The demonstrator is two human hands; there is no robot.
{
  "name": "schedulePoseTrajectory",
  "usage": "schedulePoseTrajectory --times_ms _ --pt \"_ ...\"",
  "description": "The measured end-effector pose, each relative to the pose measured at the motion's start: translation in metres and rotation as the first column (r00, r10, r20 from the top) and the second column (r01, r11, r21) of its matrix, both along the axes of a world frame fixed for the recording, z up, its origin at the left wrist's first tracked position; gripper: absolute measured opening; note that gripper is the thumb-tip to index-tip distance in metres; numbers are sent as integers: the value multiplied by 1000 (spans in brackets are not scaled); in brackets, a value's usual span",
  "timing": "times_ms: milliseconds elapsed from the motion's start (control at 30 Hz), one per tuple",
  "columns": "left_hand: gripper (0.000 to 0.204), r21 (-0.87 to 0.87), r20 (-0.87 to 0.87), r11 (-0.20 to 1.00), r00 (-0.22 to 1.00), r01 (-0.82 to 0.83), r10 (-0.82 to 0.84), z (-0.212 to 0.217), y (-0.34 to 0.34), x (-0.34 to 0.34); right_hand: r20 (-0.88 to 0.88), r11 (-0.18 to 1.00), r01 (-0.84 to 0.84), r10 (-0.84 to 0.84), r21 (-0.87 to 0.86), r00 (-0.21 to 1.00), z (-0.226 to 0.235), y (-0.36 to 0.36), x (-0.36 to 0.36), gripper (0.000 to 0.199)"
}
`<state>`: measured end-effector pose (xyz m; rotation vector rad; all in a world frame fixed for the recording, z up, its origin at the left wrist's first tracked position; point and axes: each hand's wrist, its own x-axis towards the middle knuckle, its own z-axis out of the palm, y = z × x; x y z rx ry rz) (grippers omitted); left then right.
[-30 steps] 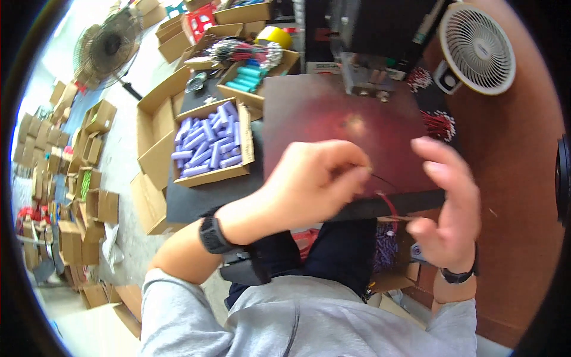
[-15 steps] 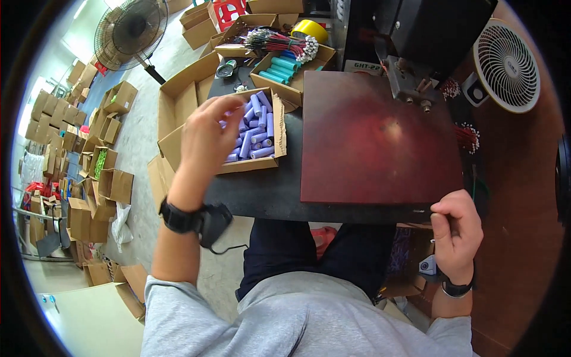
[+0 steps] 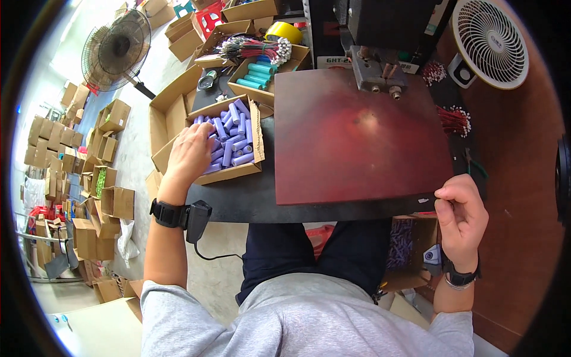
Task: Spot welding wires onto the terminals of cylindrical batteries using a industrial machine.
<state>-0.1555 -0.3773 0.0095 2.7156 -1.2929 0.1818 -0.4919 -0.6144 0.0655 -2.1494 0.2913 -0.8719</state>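
Observation:
My left hand [image 3: 191, 150] is lowered over the left side of a cardboard box [image 3: 233, 174] of purple cylindrical battery cells [image 3: 237, 122]. Its fingers bend down among the cells, and the tips are partly hidden, so a grip does not show. At the right front edge of the black table [image 3: 238, 201], my right hand [image 3: 464, 208] is closed, thumb against curled fingers. What it holds, if anything, cannot be made out. A dark red square board [image 3: 351, 149] lies between the hands, under the metal head [image 3: 380, 71] of a black machine.
Behind the cells stands a box with green cells [image 3: 257, 76], a bundle of wires [image 3: 262, 49] and yellow tape [image 3: 284, 32]. A white fan [image 3: 493, 44] stands right of the machine, near red wires [image 3: 455, 121] and pliers [image 3: 474, 163]. A box [image 3: 419, 244] is below the table.
My left hand has moved down and left onto the cells. My right hand stays closed at the table edge. The view has shifted, so the board and machine appear farther left.

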Motion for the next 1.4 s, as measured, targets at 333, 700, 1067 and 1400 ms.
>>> schedulePoseTrajectory --times_ms 333,700,1067,1400 --pt "13 191 -5 980 998 -57 59 8 2 9 -26 1000 -13 13 -1 1000 -9 -9 -9 10" --pt "22 -727 -602 685 438 44 -667 68 -104 -104 -25 883 -202 234 423 972 12 -37 47 10" --pt "20 -652 -554 750 605 112 -572 49 -160 -114 -62 730 -203 319 653 946 -2 -58 100 10" --pt "22 -642 -462 755 719 131 -519 43 -171 -109 94 687 -251 258 682 962 -20 -63 109 10"
